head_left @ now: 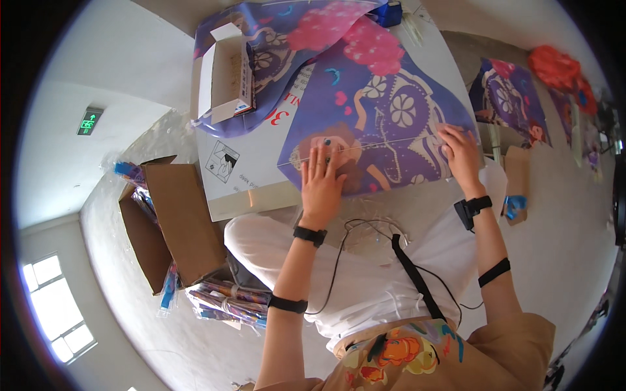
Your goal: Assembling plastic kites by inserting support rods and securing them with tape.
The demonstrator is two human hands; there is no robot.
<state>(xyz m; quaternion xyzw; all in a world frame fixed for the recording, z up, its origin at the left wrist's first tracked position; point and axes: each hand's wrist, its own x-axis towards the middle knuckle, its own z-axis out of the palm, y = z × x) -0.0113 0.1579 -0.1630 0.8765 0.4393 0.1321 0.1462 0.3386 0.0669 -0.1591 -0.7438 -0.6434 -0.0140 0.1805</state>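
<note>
Seen from the head camera, both bare forearms rise from the lower edge toward a purple printed kite [385, 124] lying flat on a white surface [261, 166]. Left hand [321, 179] lies palm down on the kite's near corner, fingers [312, 163] spread and straight, pressing rather than pinching. Right hand [462, 151] rests on the kite's right edge, its fingers [450, 133] bent slightly and set close together on the sheet; whether they nip the edge cannot be told. The kite's long axis runs from the near left corner under the left hand up and away to the right, its pink top pointing toward the far edge of the surface. A thin rod crosses it between the two hands. A second printed sheet [274, 39] overlaps it farther back, carrying an open white carton [225, 72]. Left of the person's lap stands an open cardboard box [179, 218], with bundled packets [228, 300] beside it. Open floor lies to the right, where another kite [508, 104] lies well apart.
</note>
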